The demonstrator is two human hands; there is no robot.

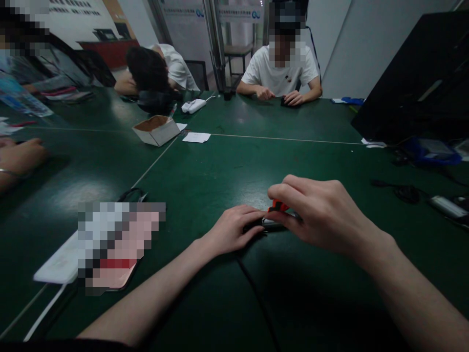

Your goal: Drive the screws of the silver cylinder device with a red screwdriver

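Observation:
My left hand (232, 230) lies low on the green table, its fingers and thumb closed round one end of a slim dark device with a silvery edge (271, 225). A black cable (255, 288) runs over the table from below that hand toward me. Above the device's other end, my right hand (326, 212) pinches a small orange-and-black tool (278, 206) between thumb and fingers. Its kind is not clear, since the fingers cover most of it. My two hands almost meet at the device.
To the left lie a white power strip (54, 266) and a pink phone (126, 278). An open cardboard box (161, 132) and a paper slip (197, 137) are farther back. A large black monitor (414, 73) and coiled cables (406, 193) occupy the right. Other people sit around the table (311, 161).

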